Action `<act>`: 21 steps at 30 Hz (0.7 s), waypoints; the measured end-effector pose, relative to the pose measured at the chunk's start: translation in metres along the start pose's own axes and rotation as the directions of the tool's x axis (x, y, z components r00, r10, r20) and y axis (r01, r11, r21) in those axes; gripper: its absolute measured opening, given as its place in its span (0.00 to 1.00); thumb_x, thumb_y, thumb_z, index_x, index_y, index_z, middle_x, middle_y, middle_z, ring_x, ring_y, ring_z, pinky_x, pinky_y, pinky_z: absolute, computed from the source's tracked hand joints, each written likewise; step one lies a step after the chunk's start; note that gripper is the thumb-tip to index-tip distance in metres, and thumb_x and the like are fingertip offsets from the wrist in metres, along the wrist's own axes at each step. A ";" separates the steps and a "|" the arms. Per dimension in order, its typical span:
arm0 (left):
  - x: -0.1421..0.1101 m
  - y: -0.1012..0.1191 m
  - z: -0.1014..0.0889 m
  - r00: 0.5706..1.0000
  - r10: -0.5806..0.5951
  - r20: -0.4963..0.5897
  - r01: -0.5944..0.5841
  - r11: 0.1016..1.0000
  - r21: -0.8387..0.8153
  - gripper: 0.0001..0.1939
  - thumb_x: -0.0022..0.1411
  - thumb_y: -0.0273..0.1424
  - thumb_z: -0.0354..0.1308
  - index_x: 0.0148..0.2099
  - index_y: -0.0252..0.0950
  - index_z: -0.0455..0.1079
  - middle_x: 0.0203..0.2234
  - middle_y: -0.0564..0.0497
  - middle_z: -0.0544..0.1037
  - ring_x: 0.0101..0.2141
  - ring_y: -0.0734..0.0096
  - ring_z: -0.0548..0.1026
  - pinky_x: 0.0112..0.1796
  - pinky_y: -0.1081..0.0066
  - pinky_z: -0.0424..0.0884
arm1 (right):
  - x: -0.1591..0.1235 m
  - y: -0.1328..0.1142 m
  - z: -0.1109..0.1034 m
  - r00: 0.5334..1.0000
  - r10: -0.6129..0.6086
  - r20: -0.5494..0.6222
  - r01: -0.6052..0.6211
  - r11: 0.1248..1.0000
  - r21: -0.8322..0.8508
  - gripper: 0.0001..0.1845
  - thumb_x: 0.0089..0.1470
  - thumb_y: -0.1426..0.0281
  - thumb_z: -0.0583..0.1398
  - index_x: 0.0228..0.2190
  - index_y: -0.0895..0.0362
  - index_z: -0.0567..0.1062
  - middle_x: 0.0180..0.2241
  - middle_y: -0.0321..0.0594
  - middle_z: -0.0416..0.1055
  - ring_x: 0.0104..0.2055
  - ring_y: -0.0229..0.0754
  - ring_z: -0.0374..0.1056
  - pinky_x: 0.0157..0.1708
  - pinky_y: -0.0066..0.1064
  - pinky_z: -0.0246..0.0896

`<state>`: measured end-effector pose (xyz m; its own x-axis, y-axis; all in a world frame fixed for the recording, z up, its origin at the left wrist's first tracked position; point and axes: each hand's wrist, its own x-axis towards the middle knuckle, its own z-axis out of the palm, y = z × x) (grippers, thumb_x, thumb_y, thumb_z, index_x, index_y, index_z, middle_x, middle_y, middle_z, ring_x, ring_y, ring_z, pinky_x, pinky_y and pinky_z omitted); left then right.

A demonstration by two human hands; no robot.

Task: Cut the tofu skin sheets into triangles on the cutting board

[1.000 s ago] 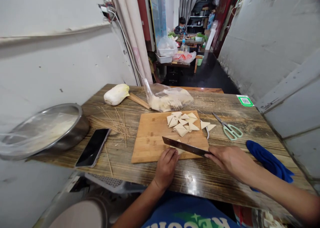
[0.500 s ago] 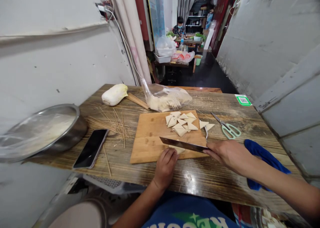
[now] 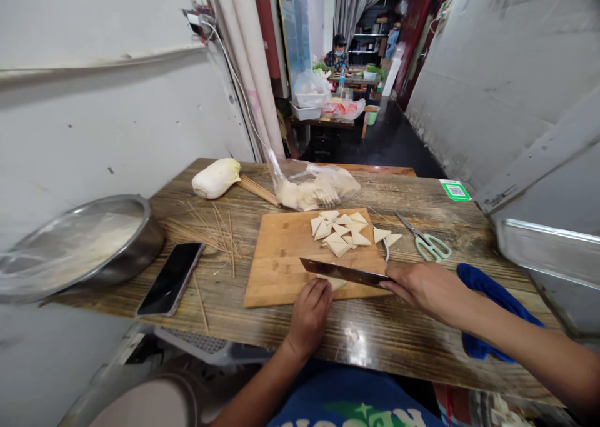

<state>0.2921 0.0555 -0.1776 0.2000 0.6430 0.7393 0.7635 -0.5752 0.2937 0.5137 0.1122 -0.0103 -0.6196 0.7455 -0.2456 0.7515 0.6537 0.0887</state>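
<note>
My right hand is closed round the handle of a long knife, whose blade lies across the near edge of the wooden cutting board. My left hand has its fingers curled down on a pale tofu piece under the blade. A pile of cut tofu triangles lies at the board's far right, with two more triangles just off the board.
Green-handled scissors and a blue cloth lie to the right. A phone, loose skewers and a steel bowl sit left. A cabbage and a plastic bag of tofu are at the back. A person sits far off.
The knife and my right hand have shifted slightly left and toward the board's near edge. My left hand stays on the tofu piece. A metal edge has come into view at the right.
</note>
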 end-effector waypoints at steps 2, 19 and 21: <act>-0.003 -0.001 0.001 1.000 -0.001 -0.002 0.001 1.000 0.000 0.11 0.62 0.21 0.53 0.47 0.28 0.68 0.39 0.39 0.75 0.44 0.60 0.71 0.44 0.57 0.74 | 0.000 0.001 0.000 1.000 -0.001 0.014 0.001 1.000 -0.004 0.16 0.63 0.62 0.49 0.30 0.56 0.70 0.27 0.41 0.75 0.28 0.43 0.71 0.23 0.29 0.47; -0.010 -0.002 0.005 0.999 -0.016 0.029 0.016 1.000 -0.007 0.13 0.64 0.22 0.50 0.50 0.30 0.67 0.41 0.39 0.75 0.45 0.59 0.71 0.45 0.55 0.74 | 0.001 0.002 0.003 0.999 -0.047 -0.027 0.047 0.998 0.028 0.16 0.63 0.64 0.49 0.28 0.56 0.70 0.26 0.40 0.75 0.27 0.42 0.71 0.24 0.30 0.49; -0.009 -0.002 0.005 1.000 -0.017 0.019 0.018 1.000 -0.006 0.13 0.64 0.22 0.50 0.50 0.31 0.68 0.41 0.40 0.75 0.45 0.59 0.72 0.45 0.55 0.74 | 0.001 0.002 0.003 0.998 -0.048 -0.036 0.049 0.998 0.031 0.16 0.63 0.64 0.49 0.28 0.56 0.70 0.26 0.40 0.74 0.27 0.42 0.71 0.24 0.29 0.49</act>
<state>0.2920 0.0530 -0.1882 0.1985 0.6626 0.7222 0.7634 -0.5666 0.3101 0.5152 0.1142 -0.0128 -0.6629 0.7172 -0.2150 0.7266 0.6855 0.0465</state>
